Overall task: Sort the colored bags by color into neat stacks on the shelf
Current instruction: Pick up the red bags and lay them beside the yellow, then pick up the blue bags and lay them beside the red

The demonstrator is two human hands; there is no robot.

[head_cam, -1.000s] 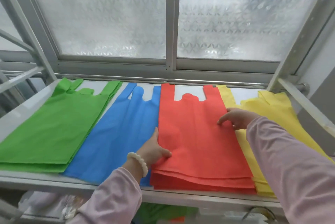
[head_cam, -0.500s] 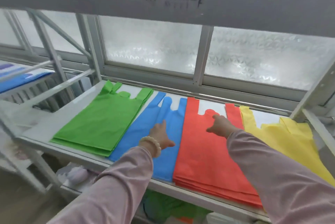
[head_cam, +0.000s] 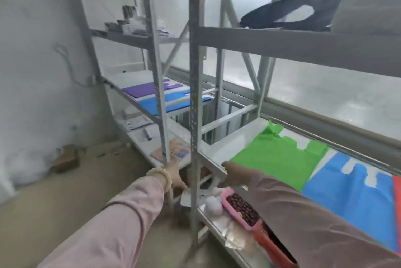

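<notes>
On the near shelf (head_cam: pixel 213 155) the green bags (head_cam: pixel 271 157) lie flat beside the blue bags (head_cam: pixel 351 191); a sliver of the red bags (head_cam: pixel 397 189) shows at the right edge. Purple bags (head_cam: pixel 141 91) and more blue bags (head_cam: pixel 171 104) lie on the far left rack. My right hand (head_cam: pixel 237 173) hovers at the shelf's front edge by the green stack, holding nothing. My left hand (head_cam: pixel 173 175), with a bead bracelet, reaches low beside the grey upright post (head_cam: pixel 195 98), its fingers partly hidden. The view is blurred.
A pink tray of dark items (head_cam: pixel 242 208) and white soft things (head_cam: pixel 213 204) sit on the lower shelf. A black bag (head_cam: pixel 288 15) lies on the upper shelf. Papers and a colourful book (head_cam: pixel 175 151) rest on the left rack. Bare floor (head_cam: pixel 86 181) lies to the left.
The view has swung left, away from the four stacks. Both hands left the blue and red bags; the right is now at the green stack's front corner, the left past the post.
</notes>
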